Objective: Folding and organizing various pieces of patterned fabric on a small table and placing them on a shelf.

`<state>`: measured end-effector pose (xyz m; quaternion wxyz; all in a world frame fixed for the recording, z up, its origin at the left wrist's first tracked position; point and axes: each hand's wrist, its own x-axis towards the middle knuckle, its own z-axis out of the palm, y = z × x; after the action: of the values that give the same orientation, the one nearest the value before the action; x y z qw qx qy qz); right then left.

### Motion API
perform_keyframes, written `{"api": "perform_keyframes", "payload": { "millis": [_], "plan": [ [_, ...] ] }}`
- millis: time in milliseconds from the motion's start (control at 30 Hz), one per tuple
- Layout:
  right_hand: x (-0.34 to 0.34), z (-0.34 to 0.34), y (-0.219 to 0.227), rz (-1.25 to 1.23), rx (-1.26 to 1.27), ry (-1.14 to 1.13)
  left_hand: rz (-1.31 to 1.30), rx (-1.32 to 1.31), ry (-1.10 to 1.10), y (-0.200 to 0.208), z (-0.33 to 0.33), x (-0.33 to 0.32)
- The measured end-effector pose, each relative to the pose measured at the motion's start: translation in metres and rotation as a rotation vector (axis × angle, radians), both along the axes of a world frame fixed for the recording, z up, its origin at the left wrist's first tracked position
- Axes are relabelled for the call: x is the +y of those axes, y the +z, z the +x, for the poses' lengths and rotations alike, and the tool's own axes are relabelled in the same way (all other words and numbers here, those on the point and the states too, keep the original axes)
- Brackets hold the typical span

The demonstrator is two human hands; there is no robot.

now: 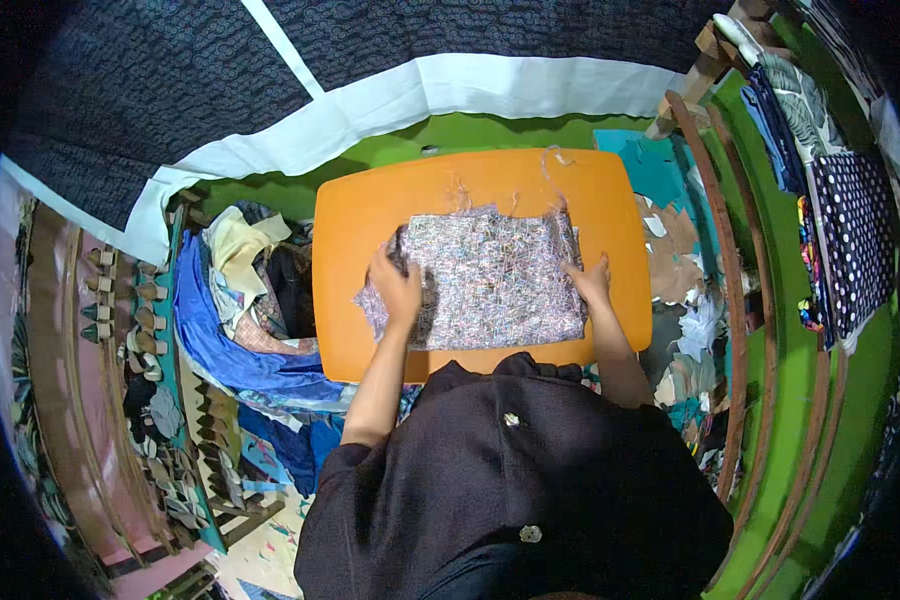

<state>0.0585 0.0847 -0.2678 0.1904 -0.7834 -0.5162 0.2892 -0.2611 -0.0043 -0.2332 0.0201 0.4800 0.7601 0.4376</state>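
A piece of woven, tweed-like fabric [500,280] in mixed grey, pink and white lies on an orange board [480,180] in front of me. Loose threads fray from its far edge. My left hand [398,287] is closed on the left edge of the fabric, where a darker part folds over and a corner sticks out. At the opposite edge rests my right hand [592,281], its fingers apart and touching the fabric's side.
Left of the board are heaped cloths, among them blue satin [235,315] and a pale yellow piece [240,250]. Scraps [675,265] lie to the right. A rack of shoes [150,340] stands far left; wooden rails [730,260] and polka-dot cloth [855,240] are at the right.
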Motion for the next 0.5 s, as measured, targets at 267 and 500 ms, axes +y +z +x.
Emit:
{"api": "perform_keyframes", "payload": {
  "millis": [267,500],
  "plan": [
    [-0.041,0.035,-0.031,0.033,0.476,0.264,-0.280,0.255,-0.611,-0.011,0.085,-0.005],
    [-0.072,0.048,-0.075,0.250,0.204,0.099,-0.580,0.348,-0.705,-0.061,0.124,0.004]
  ]
}}
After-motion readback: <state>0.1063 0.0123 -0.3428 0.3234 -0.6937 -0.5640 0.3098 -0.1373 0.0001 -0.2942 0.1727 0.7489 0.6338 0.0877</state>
